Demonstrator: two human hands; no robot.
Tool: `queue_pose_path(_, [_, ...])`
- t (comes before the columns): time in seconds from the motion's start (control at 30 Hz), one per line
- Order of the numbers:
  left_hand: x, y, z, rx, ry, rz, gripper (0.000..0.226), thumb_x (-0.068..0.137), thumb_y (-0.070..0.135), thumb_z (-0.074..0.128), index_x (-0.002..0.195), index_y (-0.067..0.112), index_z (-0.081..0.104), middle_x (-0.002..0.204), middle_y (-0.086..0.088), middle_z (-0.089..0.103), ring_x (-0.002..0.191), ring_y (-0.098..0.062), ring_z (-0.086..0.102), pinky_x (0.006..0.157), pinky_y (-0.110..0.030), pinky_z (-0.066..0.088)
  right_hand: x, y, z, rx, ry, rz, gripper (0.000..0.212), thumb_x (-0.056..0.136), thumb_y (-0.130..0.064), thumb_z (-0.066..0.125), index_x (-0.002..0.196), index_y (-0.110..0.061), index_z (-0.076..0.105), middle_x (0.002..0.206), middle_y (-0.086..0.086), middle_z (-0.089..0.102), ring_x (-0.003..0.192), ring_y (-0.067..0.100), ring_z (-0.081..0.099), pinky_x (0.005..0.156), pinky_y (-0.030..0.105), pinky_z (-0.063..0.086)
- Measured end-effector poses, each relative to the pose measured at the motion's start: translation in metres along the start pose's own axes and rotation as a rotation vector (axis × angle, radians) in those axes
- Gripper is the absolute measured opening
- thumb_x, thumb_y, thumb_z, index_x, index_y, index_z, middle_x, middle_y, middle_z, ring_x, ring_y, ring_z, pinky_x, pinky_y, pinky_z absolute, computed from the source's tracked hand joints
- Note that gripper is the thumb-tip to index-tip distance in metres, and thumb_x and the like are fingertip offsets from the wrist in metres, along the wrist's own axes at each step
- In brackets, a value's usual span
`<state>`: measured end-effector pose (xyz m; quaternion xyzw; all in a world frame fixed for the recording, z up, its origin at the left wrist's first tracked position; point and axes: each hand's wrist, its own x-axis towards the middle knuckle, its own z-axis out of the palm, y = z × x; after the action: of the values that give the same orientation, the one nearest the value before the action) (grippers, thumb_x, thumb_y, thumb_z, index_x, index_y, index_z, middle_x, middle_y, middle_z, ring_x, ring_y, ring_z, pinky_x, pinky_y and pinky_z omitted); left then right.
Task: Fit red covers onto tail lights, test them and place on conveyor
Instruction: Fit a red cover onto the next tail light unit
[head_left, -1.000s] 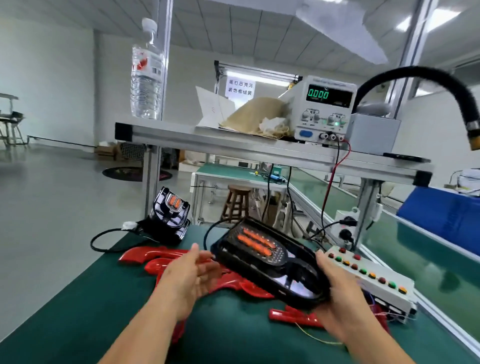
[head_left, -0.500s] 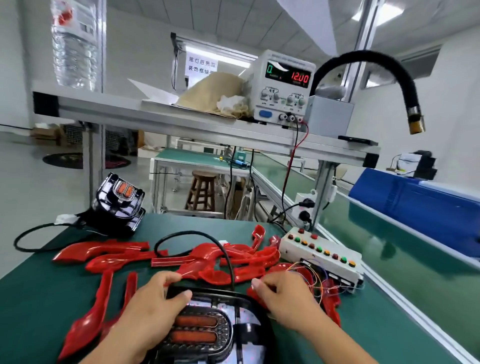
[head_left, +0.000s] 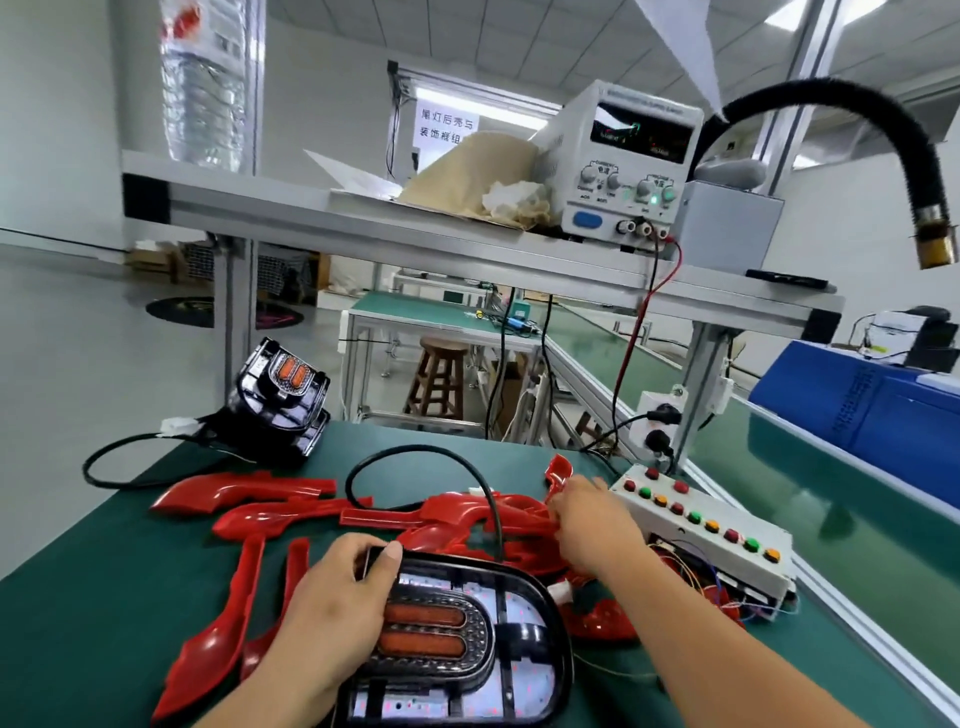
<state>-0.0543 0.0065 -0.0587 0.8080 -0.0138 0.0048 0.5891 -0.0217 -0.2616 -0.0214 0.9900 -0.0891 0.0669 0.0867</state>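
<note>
The tail light (head_left: 452, 639) is lying near and central on the table (head_left: 78, 623), with the left hand (head_left: 337, 608) gripping its far left rim. The right hand (head_left: 592, 525) is reaching into the red covers (head_left: 452, 512) just beyond; whether it is pinching one I cannot tell. The black cable (head_left: 491, 504) is crossing that pile, so lifting a cover risks snagging it.

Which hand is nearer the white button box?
Right. The right hand is at the red covers beside the button box; the left hand holds the tail light, farther away.
</note>
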Motion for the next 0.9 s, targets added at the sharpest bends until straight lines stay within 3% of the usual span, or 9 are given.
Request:
queue_pose_path(0.1, [0.004,-0.001,0.0,-0.023,-0.025,-0.011,0.026,0.097,0.051,0.047,0.107,0.031,0.06,0.103,0.009,0.061,0.095,-0.01,0.055,0.079,-0.027,0.04,-0.01,0.014,-0.011,0.075,0.076,-0.015,0.017,0.094,-0.025,0.051,0.111,-0.025,0.055,0.116,-0.001,0.056,0.115,0.023,0.049,0.097,0.043,0.035])
queue_pose_path(0.2, [0.005,0.001,-0.001,-0.118,-0.055,-0.032,0.035,0.1,0.047,0.042,0.124,0.026,0.058,0.12,0.01,0.054,0.113,-0.011,0.047,0.095,-0.03,0.034,-0.029,0.026,-0.034,0.309,0.162,-0.032,0.006,0.099,-0.027,0.045,0.097,-0.032,0.045,0.086,-0.009,0.061,0.089,0.016,0.06,0.083,0.034,0.035])
queue_pose_path(0.27, [0.004,0.002,-0.003,-0.186,-0.071,-0.048,0.039,0.102,0.043,0.041,0.129,0.022,0.057,0.126,0.009,0.051,0.121,-0.011,0.044,0.101,-0.031,0.032,-0.049,0.025,-0.049,0.674,0.207,-0.061,0.015,0.101,-0.025,0.046,0.09,-0.036,0.048,0.074,-0.004,0.061,0.066,0.008,0.056,0.068,0.029,0.046])
queue_pose_path(0.4, [-0.006,0.015,-0.01,0.012,0.102,0.291,0.028,0.095,0.052,0.043,0.109,0.036,0.061,0.105,0.02,0.061,0.108,-0.006,0.057,0.083,-0.009,0.036,-0.095,-0.005,-0.065,1.412,0.019,-0.232,0.027,0.099,-0.019,0.05,0.096,-0.039,0.068,0.087,0.0,0.072,0.074,0.014,0.069,0.064,0.02,0.053])
queue_pose_path(0.47, [-0.012,0.027,-0.015,0.038,0.129,0.53,0.028,0.092,0.058,0.047,0.112,0.041,0.058,0.102,0.022,0.062,0.1,0.005,0.058,0.077,-0.002,0.039,-0.106,-0.024,-0.061,1.435,-0.101,-0.3,0.023,0.098,-0.021,0.053,0.099,-0.033,0.073,0.085,-0.003,0.072,0.073,0.016,0.07,0.063,0.02,0.053])
queue_pose_path(0.57, [-0.017,0.035,-0.014,0.063,0.009,0.678,0.03,0.085,0.041,0.059,0.115,0.045,0.06,0.105,0.024,0.064,0.096,0.003,0.061,0.082,-0.004,0.041,-0.109,-0.042,-0.049,1.435,-0.194,-0.329,0.019,0.094,-0.029,0.057,0.103,-0.023,0.073,0.08,-0.004,0.073,0.068,0.017,0.07,0.062,0.024,0.055])
queue_pose_path(0.67, [-0.017,0.034,-0.018,0.083,-0.006,0.67,0.018,0.088,0.022,0.072,0.091,0.04,0.073,0.094,0.02,0.07,0.091,0.002,0.065,0.081,-0.007,0.044,-0.108,-0.034,-0.042,1.478,-0.164,-0.314,0.028,0.083,-0.036,0.061,0.106,-0.023,0.07,0.089,-0.004,0.071,0.076,0.009,0.067,0.065,0.019,0.053])
queue_pose_path(0.73, [-0.015,0.034,-0.021,0.058,0.022,0.608,0.021,0.086,0.016,0.073,0.086,0.037,0.075,0.088,0.014,0.073,0.085,-0.002,0.066,0.081,-0.018,0.049,-0.106,-0.022,-0.038,1.562,-0.202,-0.323,0.03,0.081,-0.024,0.064,0.11,-0.017,0.066,0.093,-0.003,0.068,0.081,0.005,0.064,0.068,0.017,0.051])
queue_pose_path(0.9, [-0.018,0.04,-0.02,0.033,-0.038,0.597,0.012,0.083,0.03,0.067,0.091,0.035,0.073,0.093,0.014,0.071,0.088,0.0,0.065,0.083,-0.015,0.049,-0.102,-0.017,-0.031,1.726,-0.156,-0.261,0.012,0.087,-0.005,0.06,0.098,-0.007,0.065,0.073,-0.005,0.067,0.064,0.005,0.062,0.057,0.016,0.05])
